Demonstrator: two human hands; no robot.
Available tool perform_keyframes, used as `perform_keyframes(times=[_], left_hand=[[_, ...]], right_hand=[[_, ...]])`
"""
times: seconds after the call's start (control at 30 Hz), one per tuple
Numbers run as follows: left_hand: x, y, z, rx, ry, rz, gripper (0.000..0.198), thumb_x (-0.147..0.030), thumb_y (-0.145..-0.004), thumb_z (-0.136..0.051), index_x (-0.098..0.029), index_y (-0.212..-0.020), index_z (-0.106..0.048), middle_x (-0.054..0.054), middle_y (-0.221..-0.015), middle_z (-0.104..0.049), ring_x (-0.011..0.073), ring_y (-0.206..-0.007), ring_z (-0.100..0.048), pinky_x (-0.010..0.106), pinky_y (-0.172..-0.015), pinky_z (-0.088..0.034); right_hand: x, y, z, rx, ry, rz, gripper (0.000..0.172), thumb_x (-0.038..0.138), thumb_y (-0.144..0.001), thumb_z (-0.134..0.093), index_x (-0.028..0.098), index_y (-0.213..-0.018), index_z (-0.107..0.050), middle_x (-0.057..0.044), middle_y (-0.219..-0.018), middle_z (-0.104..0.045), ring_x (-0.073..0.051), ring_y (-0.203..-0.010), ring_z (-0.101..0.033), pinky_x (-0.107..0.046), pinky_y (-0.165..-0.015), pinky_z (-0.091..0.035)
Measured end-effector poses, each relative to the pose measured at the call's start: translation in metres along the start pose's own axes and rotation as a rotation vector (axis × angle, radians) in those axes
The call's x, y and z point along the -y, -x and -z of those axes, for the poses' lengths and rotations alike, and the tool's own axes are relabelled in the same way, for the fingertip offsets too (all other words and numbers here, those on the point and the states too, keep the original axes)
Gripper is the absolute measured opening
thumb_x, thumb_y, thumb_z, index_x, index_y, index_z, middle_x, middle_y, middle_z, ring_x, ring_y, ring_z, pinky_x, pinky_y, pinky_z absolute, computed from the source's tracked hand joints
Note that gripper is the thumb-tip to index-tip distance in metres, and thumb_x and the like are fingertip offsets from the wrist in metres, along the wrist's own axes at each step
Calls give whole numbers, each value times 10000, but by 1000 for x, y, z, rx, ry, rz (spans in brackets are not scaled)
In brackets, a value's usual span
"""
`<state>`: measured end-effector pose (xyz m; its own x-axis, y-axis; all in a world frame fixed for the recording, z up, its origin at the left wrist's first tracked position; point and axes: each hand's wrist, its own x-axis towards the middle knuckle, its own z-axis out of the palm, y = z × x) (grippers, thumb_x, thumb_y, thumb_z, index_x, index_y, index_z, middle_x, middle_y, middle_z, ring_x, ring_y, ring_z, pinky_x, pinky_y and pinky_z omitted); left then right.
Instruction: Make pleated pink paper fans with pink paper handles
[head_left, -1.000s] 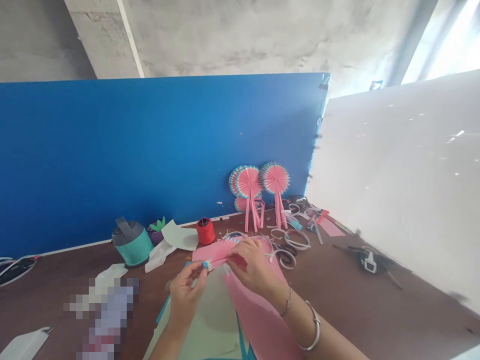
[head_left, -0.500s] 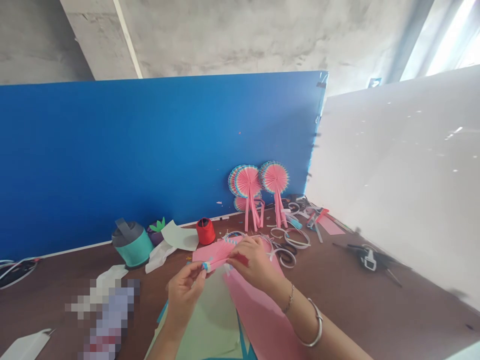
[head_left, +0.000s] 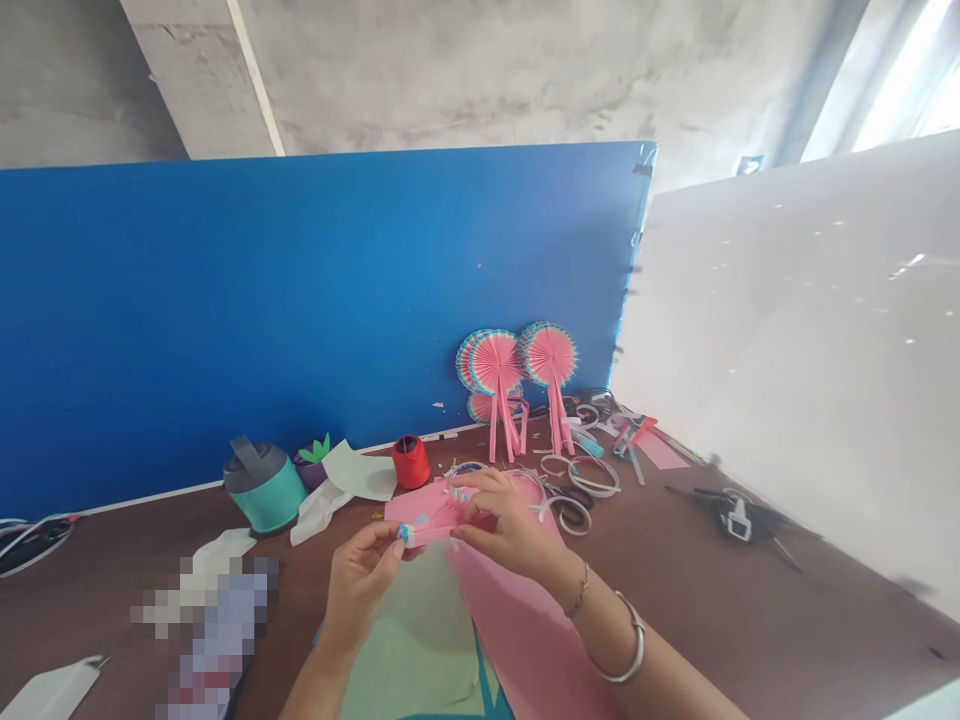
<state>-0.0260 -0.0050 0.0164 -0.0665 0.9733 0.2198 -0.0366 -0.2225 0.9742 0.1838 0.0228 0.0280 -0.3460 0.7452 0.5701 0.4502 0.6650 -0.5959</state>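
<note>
A pleated pink paper strip with blue edging is held between both hands above the brown table. My left hand pinches its near end with thumb and fingers closed. My right hand grips the pleats from the other side, fingers curled over them; a bracelet and a bangle ring that wrist. Below the hands lie a pink sheet and a pale green sheet.
Finished pink round paper fans lean against the blue partition. A teal container, a red spool, curled paper strips, a black tool and white scraps lie on the table. A white board walls the right side.
The hands have drawn the pleated strip slightly closer together and the left hand has shifted a little lower; the camera view has barely moved.
</note>
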Motion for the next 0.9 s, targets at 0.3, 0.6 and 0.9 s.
perform_keyframes(times=[0.3,0.6,0.9], left_hand=[[3,-2,0,-34,108,111,267,-378,-613,-756,-145,-731,-700,21,-677,-679,157,-588,-633,288,-637,-533],[3,2,-19,59,356,123,618,-482,-555,-793,-171,-1072,-662,103,-1030,-689,194,-814,-637,305,-723,-526],[18,10,-39,-83,171,210,337,-415,-594,-774,-133,-775,-730,100,-797,-745,279,-888,-676,414,-881,-505]], right_hand=[[-4,1,-3,116,-178,-22,217,226,-805,-663,205,-632,-534,-15,-881,-686,-175,-918,-602,-353,-852,-452],[1,3,-12,-2,-63,-56,235,258,-832,-629,200,-636,-514,0,-718,-616,-156,-735,-550,-321,-744,-430],[10,5,-18,-12,8,26,184,181,-798,-643,203,-658,-526,0,-738,-620,-167,-785,-545,-348,-779,-419]])
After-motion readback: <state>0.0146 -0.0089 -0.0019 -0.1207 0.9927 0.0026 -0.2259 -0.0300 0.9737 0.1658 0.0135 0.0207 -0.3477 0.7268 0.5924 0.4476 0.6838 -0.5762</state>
